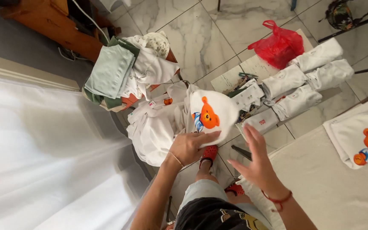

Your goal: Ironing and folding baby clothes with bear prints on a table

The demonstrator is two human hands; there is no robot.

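Two hands are over the garment pile. Left hand [189,147] grips the lower edge of a small white cotton garment printed with an orange bear [211,111], fingers closed on the fabric, lifting it clear of the heap of white clothes [152,130] beneath; held this way the print faces up and can be read. Right hand [255,159] is wide, fingers spread, empty, hovering just beside the garment's right edge, not touching it. Rolled white garments [307,81] lie in rows on the marble floor [205,38], near a red plastic bag [280,44]; rolling keeps them compact and separate. A folded white garment with the same bear print [363,136] rests flat on the pale bench [320,183], well apart. Folded green cloths [109,70] sit stacked on another pile.
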